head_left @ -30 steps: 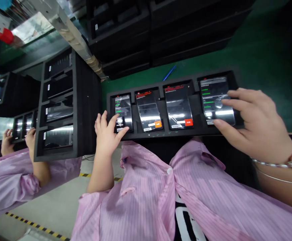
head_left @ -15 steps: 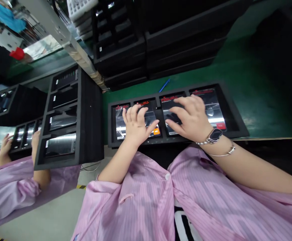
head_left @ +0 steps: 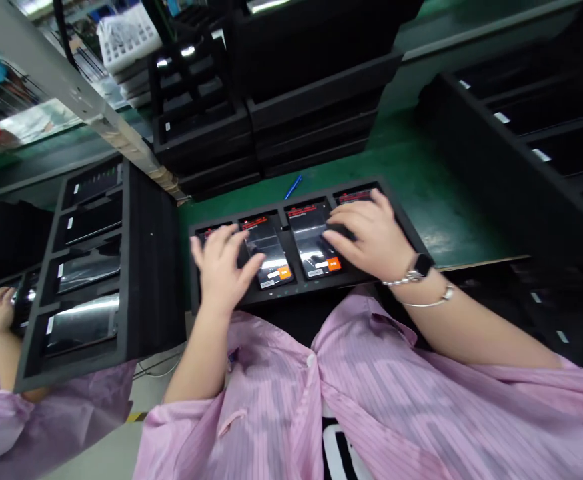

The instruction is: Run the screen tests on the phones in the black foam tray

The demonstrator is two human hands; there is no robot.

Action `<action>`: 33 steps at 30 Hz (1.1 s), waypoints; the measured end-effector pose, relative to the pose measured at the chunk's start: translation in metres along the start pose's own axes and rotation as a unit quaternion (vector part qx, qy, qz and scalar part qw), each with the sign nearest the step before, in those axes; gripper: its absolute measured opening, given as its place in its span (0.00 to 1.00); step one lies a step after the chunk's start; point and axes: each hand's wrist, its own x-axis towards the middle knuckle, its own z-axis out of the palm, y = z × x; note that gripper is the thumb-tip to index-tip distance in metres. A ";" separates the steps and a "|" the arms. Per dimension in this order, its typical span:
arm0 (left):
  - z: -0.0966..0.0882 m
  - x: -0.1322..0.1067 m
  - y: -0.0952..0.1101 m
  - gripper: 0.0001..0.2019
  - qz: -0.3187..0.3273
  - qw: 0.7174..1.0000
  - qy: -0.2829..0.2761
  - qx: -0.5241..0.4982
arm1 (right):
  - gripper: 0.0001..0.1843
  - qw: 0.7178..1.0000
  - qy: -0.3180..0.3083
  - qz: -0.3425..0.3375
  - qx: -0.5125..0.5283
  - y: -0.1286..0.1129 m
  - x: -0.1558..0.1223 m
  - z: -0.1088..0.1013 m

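Four phones [head_left: 315,237] in tray [head_left: 299,287] on green worktop [head_left: 451,227], stacked trays [head_left: 221,141] at eleven o'clock. Spread left grip [head_left: 221,270] over nine-o'clock phone [head_left: 211,233], spread right grip [head_left: 375,239] over three-o'clock phone [head_left: 352,197]; touch unclear.

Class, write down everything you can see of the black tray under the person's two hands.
The tray is long, shallow and matt black, and looks like foam. Its rim and dividers frame a single row of four phones, lying screen up. It lies flat on the green table, slightly skewed in the view, its near side along the table's front edge. The left hand covers part of its left end, the right hand its right; whether fingers touch it is unclear.
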 end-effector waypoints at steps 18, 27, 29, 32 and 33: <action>-0.004 -0.025 -0.051 0.16 -0.056 0.997 0.007 0.053 | 0.25 0.992 -0.068 0.067 -0.084 0.058 -0.037 -0.016; -0.003 -0.022 -0.049 0.15 -0.087 0.994 -0.034 0.057 | 0.28 0.989 -0.069 0.070 -0.107 0.054 -0.040 -0.014; -0.003 -0.022 -0.048 0.14 -0.094 0.992 -0.039 0.069 | 0.28 0.988 -0.080 0.076 -0.111 0.053 -0.039 -0.015; -0.003 -0.024 -0.048 0.13 -0.090 0.992 -0.032 0.082 | 0.30 0.987 -0.093 0.079 -0.105 0.052 -0.038 -0.017; -0.003 -0.024 -0.048 0.13 -0.087 0.992 -0.031 0.083 | 0.30 0.987 -0.097 0.079 -0.100 0.051 -0.038 -0.017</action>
